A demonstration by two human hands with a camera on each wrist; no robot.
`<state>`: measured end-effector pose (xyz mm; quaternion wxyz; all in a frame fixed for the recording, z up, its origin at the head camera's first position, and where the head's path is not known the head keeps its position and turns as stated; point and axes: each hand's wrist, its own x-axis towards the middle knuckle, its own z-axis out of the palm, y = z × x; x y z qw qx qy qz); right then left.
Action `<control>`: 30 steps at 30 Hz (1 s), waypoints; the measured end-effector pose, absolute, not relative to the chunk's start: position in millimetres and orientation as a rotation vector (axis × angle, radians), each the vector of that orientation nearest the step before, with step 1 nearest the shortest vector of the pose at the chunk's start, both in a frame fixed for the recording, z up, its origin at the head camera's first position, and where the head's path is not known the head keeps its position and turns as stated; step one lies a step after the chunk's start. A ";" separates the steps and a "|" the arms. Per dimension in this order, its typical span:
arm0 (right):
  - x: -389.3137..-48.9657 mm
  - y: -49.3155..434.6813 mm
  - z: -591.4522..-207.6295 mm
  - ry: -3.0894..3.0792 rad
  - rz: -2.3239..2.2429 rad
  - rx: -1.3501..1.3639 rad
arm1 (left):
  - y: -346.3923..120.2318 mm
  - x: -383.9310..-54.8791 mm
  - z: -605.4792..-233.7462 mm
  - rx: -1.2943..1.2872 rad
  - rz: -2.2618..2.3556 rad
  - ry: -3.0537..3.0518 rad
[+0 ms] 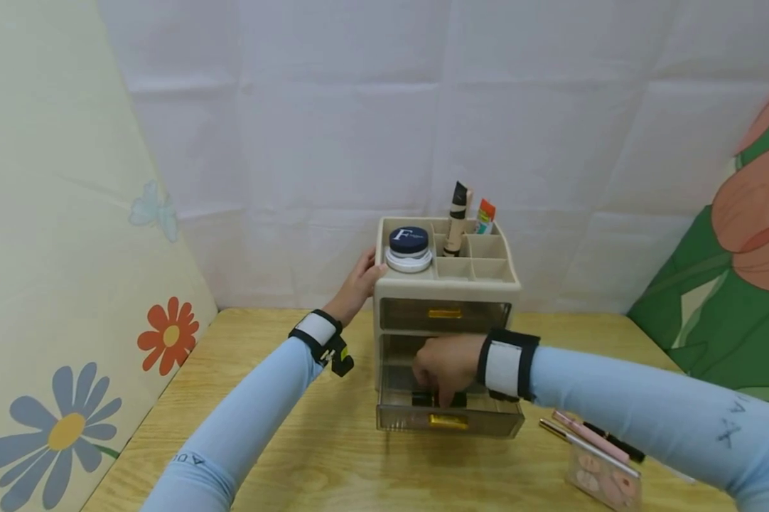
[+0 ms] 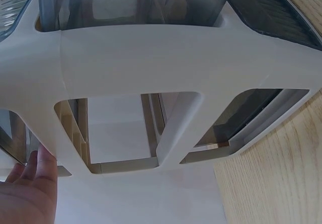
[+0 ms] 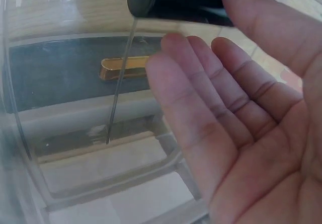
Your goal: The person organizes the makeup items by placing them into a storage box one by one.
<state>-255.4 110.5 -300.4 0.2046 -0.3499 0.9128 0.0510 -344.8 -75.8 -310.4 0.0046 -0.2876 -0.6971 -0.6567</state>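
A cream cosmetics organizer (image 1: 448, 286) stands on the table. My left hand (image 1: 361, 279) rests against its upper left side, thumb at the top rim; the left wrist view shows the fingers (image 2: 44, 164) touching the frame beside a side opening. A clear drawer (image 1: 397, 419) with a gold handle is pulled out. My right hand (image 1: 447, 361) reaches down into it, over a black cylindrical cosmetic tube (image 1: 421, 399) lying there. In the right wrist view the thumb overlaps one end of the tube (image 3: 176, 2), while the other fingers stand loosely extended, apart from it.
On top of the organizer sit a round navy-lidded compact (image 1: 409, 242), a beige tube with a black cap (image 1: 456, 220) and a small colourful tube (image 1: 485, 216). A shut upper drawer (image 1: 410, 314) is above the pulled-out one. Pens (image 1: 592, 435) and a makeup palette (image 1: 602, 480) lie right.
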 end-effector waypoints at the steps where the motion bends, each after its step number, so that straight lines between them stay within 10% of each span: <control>1: -255.1 111.5 -299.5 2.542 0.136 -0.979 | -75.7 -344.9 -310.6 -0.897 -2.058 -2.187; 30: -198.6 212.9 -209.2 2.777 -0.279 -1.047 | -75.6 -342.3 -308.4 -0.860 -2.070 -2.207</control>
